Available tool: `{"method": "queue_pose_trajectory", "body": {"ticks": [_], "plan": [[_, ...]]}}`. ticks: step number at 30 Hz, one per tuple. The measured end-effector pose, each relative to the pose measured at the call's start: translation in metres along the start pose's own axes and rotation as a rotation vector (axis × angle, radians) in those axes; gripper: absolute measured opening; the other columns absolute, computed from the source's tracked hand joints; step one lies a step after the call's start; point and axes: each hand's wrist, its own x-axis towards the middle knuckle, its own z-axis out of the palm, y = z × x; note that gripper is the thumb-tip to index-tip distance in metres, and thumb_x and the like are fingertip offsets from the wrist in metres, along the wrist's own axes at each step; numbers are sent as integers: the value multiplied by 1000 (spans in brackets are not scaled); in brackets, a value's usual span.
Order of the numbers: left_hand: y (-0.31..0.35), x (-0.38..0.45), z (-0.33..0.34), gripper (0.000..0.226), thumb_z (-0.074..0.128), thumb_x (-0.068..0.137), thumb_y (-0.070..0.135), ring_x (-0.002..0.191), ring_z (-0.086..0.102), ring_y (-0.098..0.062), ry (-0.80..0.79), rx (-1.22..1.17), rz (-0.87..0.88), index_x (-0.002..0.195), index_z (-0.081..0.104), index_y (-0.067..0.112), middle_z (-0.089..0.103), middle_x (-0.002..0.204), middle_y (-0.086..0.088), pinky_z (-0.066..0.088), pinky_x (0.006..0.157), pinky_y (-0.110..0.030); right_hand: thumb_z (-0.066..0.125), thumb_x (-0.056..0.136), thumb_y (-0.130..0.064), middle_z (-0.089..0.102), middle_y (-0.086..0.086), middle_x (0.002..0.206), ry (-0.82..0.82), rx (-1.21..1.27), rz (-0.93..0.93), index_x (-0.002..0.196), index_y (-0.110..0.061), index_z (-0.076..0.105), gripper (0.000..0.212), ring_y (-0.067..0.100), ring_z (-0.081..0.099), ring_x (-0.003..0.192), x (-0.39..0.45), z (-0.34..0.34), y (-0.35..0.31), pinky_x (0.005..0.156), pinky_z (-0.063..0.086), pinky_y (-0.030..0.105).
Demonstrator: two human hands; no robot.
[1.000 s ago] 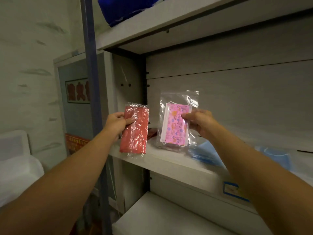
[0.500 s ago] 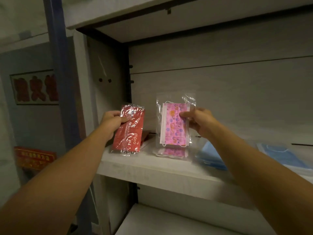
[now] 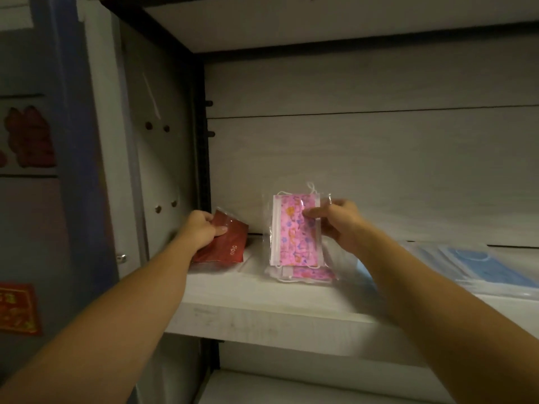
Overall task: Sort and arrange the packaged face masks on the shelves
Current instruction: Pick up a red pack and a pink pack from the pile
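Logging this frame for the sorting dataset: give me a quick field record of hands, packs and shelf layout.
left hand: grips red mask pack, low at the shelf's left end
right hand: pinches pink patterned mask pack, held upright
under pink pack: another pink pack lying flat
shelf: pale board, packs grouped by colour
right of pink: blue mask packs, flat
left of shelf: blue upright post

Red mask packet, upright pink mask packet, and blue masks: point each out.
red mask packet (image 3: 229, 244), head view, its front face
pink mask packet (image 3: 291, 237), head view, middle of the mask
blue masks (image 3: 481, 265), head view, top mask
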Motion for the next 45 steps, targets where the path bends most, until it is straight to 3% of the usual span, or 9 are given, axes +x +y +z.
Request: {"method": "queue_pose_trajectory", "body": {"ticks": [5, 13, 18, 22, 28, 33, 39, 43, 45], "plan": [[-2, 4, 0, 60, 91, 73, 28, 110, 64, -27, -15, 239, -6, 125, 66, 11, 67, 122, -8, 50, 95, -34, 74, 83, 8, 70, 8, 66, 15, -38, 5, 86, 0, 65, 12, 16, 70, 53, 3, -9, 0, 46, 51, 21], [-1, -2, 1, 66, 91, 71, 34, 110, 64, -25, 5, 324, 26, 128, 65, 14, 68, 122, -6, 52, 98, -35, 76, 83, 4, 70, 6, 60, 19, -94, 7, 82, -2, 64, 13, 16, 70, 53, -2, -15, -1, 48, 53, 22], [1, -4, 3, 79, 89, 75, 31, 125, 58, -27, 2, 336, 73, 143, 53, 13, 60, 139, -8, 46, 106, -34, 78, 81, 4, 73, 10, 69, 21, -144, 2, 85, -1, 65, 15, 22, 73, 63, -2, -17, 5, 57, 58, 28], [2, -7, 1, 71, 85, 80, 32, 126, 56, -28, 38, 367, 126, 142, 55, 15, 56, 143, -9, 46, 105, -37, 79, 80, 0, 74, 16, 85, 25, -310, -38, 92, 2, 69, 16, 24, 72, 71, -5, -17, 11, 63, 60, 32], [4, -12, 0, 58, 81, 85, 28, 119, 60, -24, 74, 347, 182, 137, 60, 14, 62, 136, -7, 47, 103, -34, 88, 73, -16, 63, 3, 72, 84, -630, -58, 77, -6, 73, 18, 15, 54, 64, -2, -17, 19, 56, 43, 26], [5, -14, 1, 56, 81, 85, 29, 116, 62, -22, 46, 367, 235, 135, 62, 12, 65, 132, -6, 47, 103, -33, 89, 71, -24, 75, 14, 96, 112, -735, -74, 88, -7, 78, 26, 19, 60, 80, 0, -20, 19, 81, 55, 40], [4, -12, 2, 52, 80, 86, 29, 112, 62, -20, 33, 376, 245, 132, 64, 13, 66, 128, -4, 48, 99, -32, 86, 75, -33, 73, 16, 94, 90, -990, -109, 87, -5, 76, 32, 21, 59, 79, 3, -23, 22, 79, 54, 37], [4, -11, 3, 49, 80, 86, 29, 105, 61, -16, 28, 378, 254, 130, 65, 15, 67, 125, -2, 47, 95, -29, 85, 67, -54, 71, 13, 95, 106, -1138, -38, 87, -9, 75, 50, 27, 66, 90, 5, -26, 26, 79, 55, 36], [5, -11, 3, 48, 80, 86, 29, 103, 59, -14, 29, 376, 255, 130, 66, 16, 67, 125, -2, 45, 93, -26, 83, 62, -66, 64, 12, 113, 108, -1229, -10, 107, -10, 71, 73, 29, 61, 104, 3, -26, 26, 90, 55, 36]]}}
